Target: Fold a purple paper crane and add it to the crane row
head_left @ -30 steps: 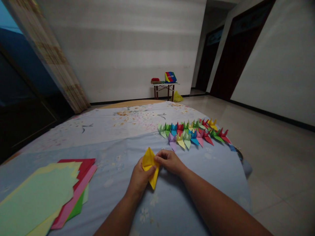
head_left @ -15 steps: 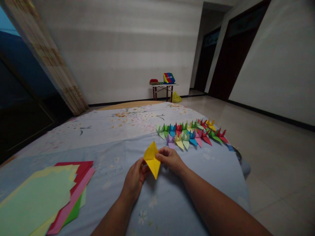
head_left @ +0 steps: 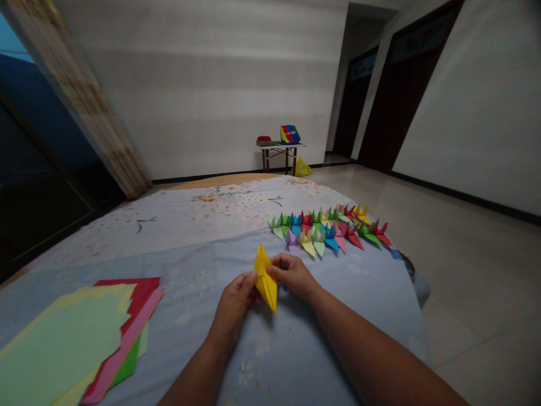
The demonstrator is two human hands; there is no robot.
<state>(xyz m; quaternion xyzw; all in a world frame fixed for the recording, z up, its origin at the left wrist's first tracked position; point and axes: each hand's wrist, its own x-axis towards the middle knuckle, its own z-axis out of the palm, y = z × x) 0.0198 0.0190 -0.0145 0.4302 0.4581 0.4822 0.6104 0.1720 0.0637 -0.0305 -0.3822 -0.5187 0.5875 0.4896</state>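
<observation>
Catalogued largest first: a blue floral bedspread (head_left: 342, 332) is laid out ahead, with a stack of coloured origami paper sheets (head_left: 63, 338) placed at 8 o'clock and rows of multicoloured paper cranes (head_left: 325, 228) ranked at 1 o'clock. A yellow folded paper piece (head_left: 265, 279) is held nearly upright at 12 o'clock, gripped narrowly from the 9 o'clock side by the left hand (head_left: 234, 301) and pinched from the 3 o'clock side by the right hand (head_left: 292, 276).

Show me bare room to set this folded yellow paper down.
Free: the blue sheet between the paper stack and the left hand, and the sheet below the paper cranes, right of the right hand. Crowded: along the cranes and over the stack.
</observation>
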